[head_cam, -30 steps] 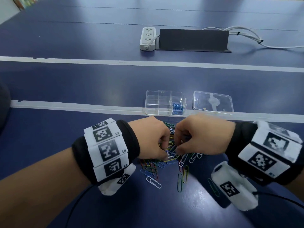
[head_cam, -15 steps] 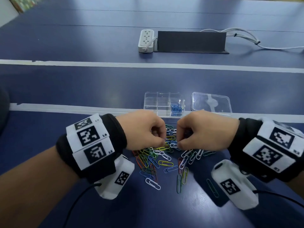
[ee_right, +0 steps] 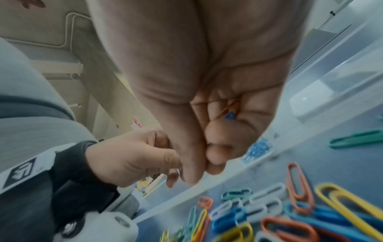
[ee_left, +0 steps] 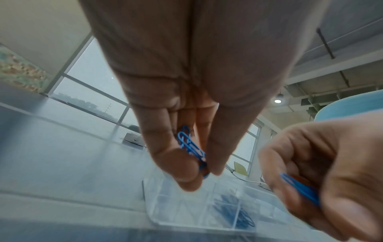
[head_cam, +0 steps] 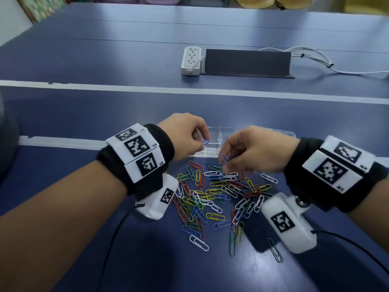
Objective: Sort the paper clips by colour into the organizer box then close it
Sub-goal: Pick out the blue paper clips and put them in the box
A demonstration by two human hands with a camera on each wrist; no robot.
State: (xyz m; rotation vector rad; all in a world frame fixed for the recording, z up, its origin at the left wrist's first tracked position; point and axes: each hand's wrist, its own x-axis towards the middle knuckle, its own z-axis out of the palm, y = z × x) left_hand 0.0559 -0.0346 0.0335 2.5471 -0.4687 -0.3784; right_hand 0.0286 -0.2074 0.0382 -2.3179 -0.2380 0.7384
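- While both hands hover above the organizer box, each pinches blue clips: left hand grips blue paper clips between thumb and forefinger; right hand has fingers curled round more blue clips.
- Box sits open on the worktop at 12 o'clock from the loose clip pile; one compartment already holds blue clips.
- Clear lid lies just beside the box at its 3 o'clock, mostly hidden by the right hand.
- Pile: mixed red, yellow, green, white, blue, scattered between the wrists.
- Power strip and black stand at far 12 o'clock.
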